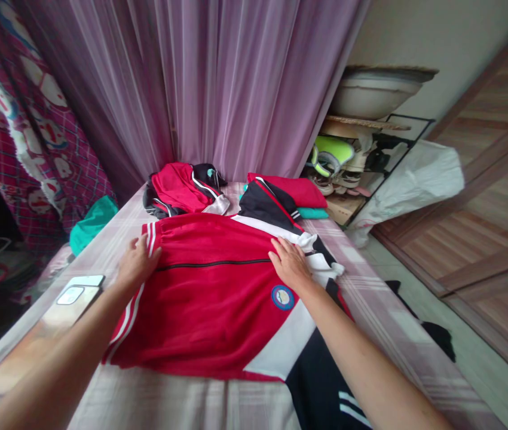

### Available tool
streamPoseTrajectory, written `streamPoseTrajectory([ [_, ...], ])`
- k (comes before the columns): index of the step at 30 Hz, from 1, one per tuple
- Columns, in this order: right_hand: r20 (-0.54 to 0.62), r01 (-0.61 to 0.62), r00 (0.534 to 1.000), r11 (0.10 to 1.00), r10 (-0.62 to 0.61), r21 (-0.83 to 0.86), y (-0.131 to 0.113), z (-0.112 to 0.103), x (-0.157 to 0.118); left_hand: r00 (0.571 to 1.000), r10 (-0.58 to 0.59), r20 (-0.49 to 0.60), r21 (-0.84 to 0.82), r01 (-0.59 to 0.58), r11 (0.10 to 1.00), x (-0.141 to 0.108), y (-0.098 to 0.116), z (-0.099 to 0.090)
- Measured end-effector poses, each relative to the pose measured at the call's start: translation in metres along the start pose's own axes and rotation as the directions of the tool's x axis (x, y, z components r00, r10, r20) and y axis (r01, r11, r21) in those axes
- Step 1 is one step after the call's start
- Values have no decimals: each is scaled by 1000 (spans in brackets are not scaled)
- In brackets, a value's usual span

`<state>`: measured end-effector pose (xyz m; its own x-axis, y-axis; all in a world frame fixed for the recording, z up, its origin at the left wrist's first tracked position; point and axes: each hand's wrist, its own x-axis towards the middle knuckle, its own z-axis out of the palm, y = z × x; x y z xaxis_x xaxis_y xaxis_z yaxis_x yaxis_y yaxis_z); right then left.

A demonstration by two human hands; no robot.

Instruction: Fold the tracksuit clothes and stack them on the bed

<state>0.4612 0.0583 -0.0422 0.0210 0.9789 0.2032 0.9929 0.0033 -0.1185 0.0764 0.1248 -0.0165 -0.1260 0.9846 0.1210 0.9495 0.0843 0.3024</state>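
Observation:
A red, white and black zip-up jacket (209,322) lies spread sideways across the bed, its striped hem at the left and its white collar at the right. A round blue badge (282,297) sits on its chest, and the black zipper (218,263) runs across the upper part. My left hand (138,260) rests on the hem with its fingers apart. Close to the collar, my right hand (290,263) lies flat on the red cloth, fingers stretched out. One black sleeve (321,376) reaches toward me, partly behind my right forearm; the other (265,200) points away.
Rumpled red and black clothes (177,188) and a folded red and teal stack (312,194) lie at the bed's far end. A phone (79,289) is beside my left forearm. Right of the bed stand a shoe rack (343,206), a white bag (415,179) and wooden doors (473,239).

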Motion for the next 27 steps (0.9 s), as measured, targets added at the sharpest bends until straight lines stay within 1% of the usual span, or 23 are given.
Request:
streamPoseTrajectory([
  [1, 6, 45, 999, 999, -45, 18, -7, 0, -14, 999, 36, -11, 52, -36, 998, -17, 2, 5],
  [3, 53, 97, 994, 995, -98, 21, -12, 2, -39, 986, 168, 3, 140, -166, 976, -51, 5, 16],
  [5, 95, 81, 992, 997, -79, -10, -8, 3, -58, 969, 248, 18, 178, -247, 952, -79, 5, 25],
  [6, 106, 59, 993, 998, -56, -31, -2, 3, -64, 962, 271, 21, 178, -270, 946, -89, 4, 28],
  [7, 113, 39, 993, 998, -33, -49, 5, 1, -69, 960, 280, 19, 167, -279, 946, -95, 2, 30],
  [9, 126, 37, 992, 997, -28, -68, 21, -4, -75, 959, 284, 7, 113, -283, 952, -97, -4, 31],
  [13, 131, 77, 989, 996, -69, -51, 44, -12, -82, 962, 269, -39, -110, -271, 956, -88, -19, 23],
  [15, 129, 74, 989, 996, -68, -44, 50, -12, -86, 975, 213, -62, -212, -221, 952, -90, -28, 16],
  [17, 124, 71, 990, 996, -65, -48, 53, -10, -87, 984, 170, -58, -250, -179, 952, -100, -36, 9],
  [19, 113, 66, 992, 996, -59, -59, 53, -9, -86, 980, 199, -28, -239, -200, 950, -112, -41, 4],
  [21, 90, 43, 995, 997, -37, -66, 45, -11, -86, 967, 253, -4, -217, -248, 944, -121, -42, 0],
  [23, 46, 36, 998, 999, -35, -31, 28, -19, -89, 961, 277, 3, -202, -271, 941, -125, -41, -2],
  [25, -1, 100, 995, 992, -100, 78, 1, -29, -97, 960, 281, 12, -197, -274, 941, -124, -39, -3],
  [27, -19, 232, 972, 946, -234, 228, -31, -39, -110, 957, 288, 29, -202, -277, 939, -121, -35, -5],
])
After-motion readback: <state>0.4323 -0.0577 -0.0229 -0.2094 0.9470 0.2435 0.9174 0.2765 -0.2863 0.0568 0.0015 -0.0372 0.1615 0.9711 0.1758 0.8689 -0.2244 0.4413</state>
